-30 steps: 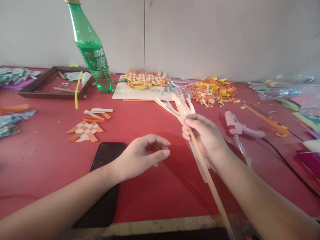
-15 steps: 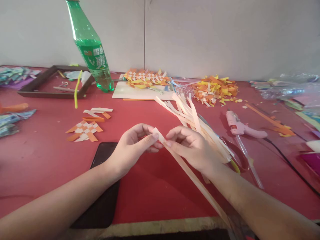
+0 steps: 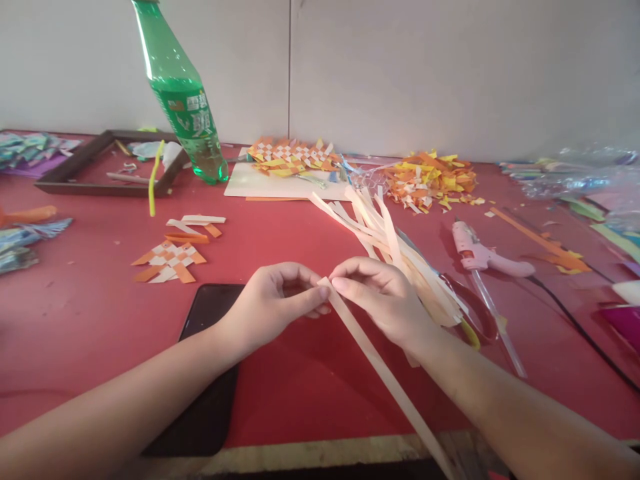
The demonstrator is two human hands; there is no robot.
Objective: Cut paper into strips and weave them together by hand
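A long cream paper strip slants from between my hands down past the table's front edge. My left hand pinches its upper end between thumb and fingers. On the other side of that end, my right hand grips the strip with thumb and index finger, the fingertips of both hands nearly meeting. Behind my right hand lies a loose bundle of cream paper strips. A small woven orange-and-white paper piece rests on the red table to the left, with a few short strips just beyond it.
A black phone lies under my left forearm. At the back stand a green bottle and a dark frame. To the right are a glue gun with its cord and a pile of orange and yellow paper pieces.
Both hands have moved slightly lower, the left also a bit to the right, bringing the fingertips closer together. The strip's upper end has come down and right with them.
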